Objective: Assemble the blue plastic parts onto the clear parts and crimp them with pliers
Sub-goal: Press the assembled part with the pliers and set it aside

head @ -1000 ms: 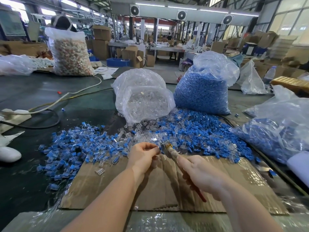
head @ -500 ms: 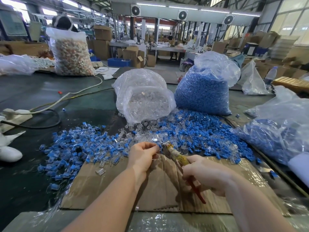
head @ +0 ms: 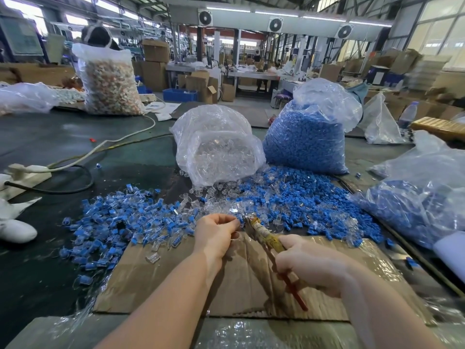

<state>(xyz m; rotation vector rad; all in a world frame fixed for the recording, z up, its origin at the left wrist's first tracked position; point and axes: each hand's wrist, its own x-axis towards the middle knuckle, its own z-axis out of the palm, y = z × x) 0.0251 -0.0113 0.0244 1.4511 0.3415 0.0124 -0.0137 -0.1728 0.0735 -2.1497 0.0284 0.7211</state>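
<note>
My left hand (head: 216,235) pinches a small part at its fingertips, held against the jaws of the pliers (head: 259,229); the part itself is mostly hidden by my fingers. My right hand (head: 309,263) grips the pliers' tape-wrapped handles, and a red handle tip sticks out below it. Both hands hover over a cardboard sheet (head: 156,283). A heap of loose blue parts (head: 302,200) lies just beyond, mixed with clear parts (head: 211,192). To the left spreads a pile of assembled blue-and-clear pieces (head: 120,222).
A bag of clear parts (head: 216,147) and a bag of blue parts (head: 307,139) stand behind the heaps. Another bag with blue pieces (head: 422,197) lies at the right. Cables (head: 75,157) run across the dark table at the left. A person sits behind a tall sack (head: 108,84).
My right hand has slid a little toward me along the pliers' handles and closed tighter. My left hand stays at the jaws with the part.
</note>
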